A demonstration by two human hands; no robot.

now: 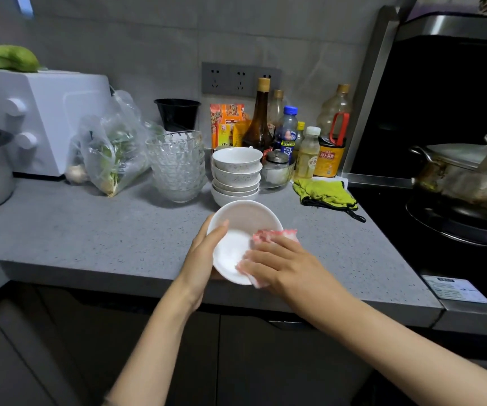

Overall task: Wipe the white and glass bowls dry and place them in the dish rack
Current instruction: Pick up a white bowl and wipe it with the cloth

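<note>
Now smooth round white bowl (241,227), soft cloth (274,234).

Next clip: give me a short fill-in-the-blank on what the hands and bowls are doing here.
1. The left hand holds a ____ bowl.
2. The right hand presses a ____ cloth into it.
3. The glass bowls stand stacked to the ____ of the white bowl stack.

Missing: white; pink; left

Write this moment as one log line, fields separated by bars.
step: wiping | left hand: holds white bowl | right hand: presses pink cloth inside it | glass bowls: stacked, untouched | dish rack: unseen
</note>
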